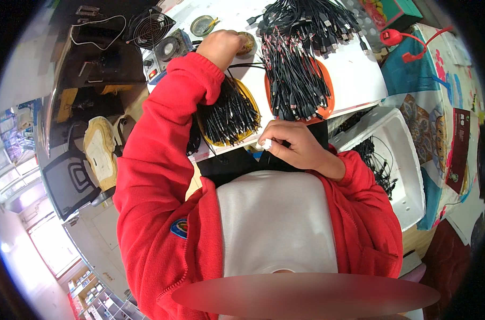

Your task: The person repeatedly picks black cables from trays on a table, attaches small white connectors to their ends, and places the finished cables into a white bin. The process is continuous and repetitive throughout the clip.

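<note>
Pinching a small white piece (266,144) at the near side, with our left hand (221,49) far off.
Our right hand (298,145) has its fingers clamped on that piece, at their left tips, just off the worktop's (357,80) near edge; its long axis is too small to tell. It lies near and right of our left hand, whose fingers are at a round tin (247,44), apart or together we cannot tell.

I see a red fleece jacket (157,160), open over a white top (277,218). 1 blue patch (179,229) marks its left front.
</note>
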A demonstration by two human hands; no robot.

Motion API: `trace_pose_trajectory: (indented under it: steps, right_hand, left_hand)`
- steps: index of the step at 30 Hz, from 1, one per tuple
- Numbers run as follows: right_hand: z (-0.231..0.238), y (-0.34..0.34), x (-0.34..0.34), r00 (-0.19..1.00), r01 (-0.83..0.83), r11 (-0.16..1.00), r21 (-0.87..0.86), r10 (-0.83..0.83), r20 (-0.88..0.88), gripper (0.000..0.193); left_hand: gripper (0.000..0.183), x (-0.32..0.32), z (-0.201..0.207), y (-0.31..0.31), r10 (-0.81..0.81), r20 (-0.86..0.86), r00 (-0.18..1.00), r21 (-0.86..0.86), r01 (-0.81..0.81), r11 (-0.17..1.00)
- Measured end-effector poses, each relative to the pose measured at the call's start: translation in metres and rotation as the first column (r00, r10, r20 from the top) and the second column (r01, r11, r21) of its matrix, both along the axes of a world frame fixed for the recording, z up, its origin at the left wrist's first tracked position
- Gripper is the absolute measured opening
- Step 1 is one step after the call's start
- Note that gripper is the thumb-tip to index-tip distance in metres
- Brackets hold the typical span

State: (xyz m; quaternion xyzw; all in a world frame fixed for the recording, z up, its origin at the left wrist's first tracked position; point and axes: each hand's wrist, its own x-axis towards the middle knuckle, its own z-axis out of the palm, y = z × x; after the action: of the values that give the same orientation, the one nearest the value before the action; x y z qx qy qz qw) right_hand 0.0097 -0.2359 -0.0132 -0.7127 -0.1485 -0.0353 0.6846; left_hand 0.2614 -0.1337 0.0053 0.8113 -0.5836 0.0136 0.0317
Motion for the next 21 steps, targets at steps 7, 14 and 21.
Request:
trace_pose_trajectory:
  steps: [7,14,21]
  right_hand:
    - [-0.002,-0.002,0.002,1.000,-0.027,1.000,-0.015,0.027,-0.006,0.013]
    - [-0.003,0.001,0.003,1.000,-0.004,1.000,-0.018,0.004,-0.006,0.012]
    - [-0.001,-0.003,-0.003,0.994,0.099,0.995,-0.024,-0.100,-0.047,0.012]
  left_hand:
    - [0.014,0.006,-0.005,-0.006,-0.022,0.025,0.999,0.038,0.021,0.999]
    - [0.017,0.010,-0.008,-0.009,-0.033,0.003,0.999,0.093,0.033,0.995]
    - [0.013,0.015,0.014,0.021,0.059,-0.063,0.996,-0.098,-0.065,0.993]
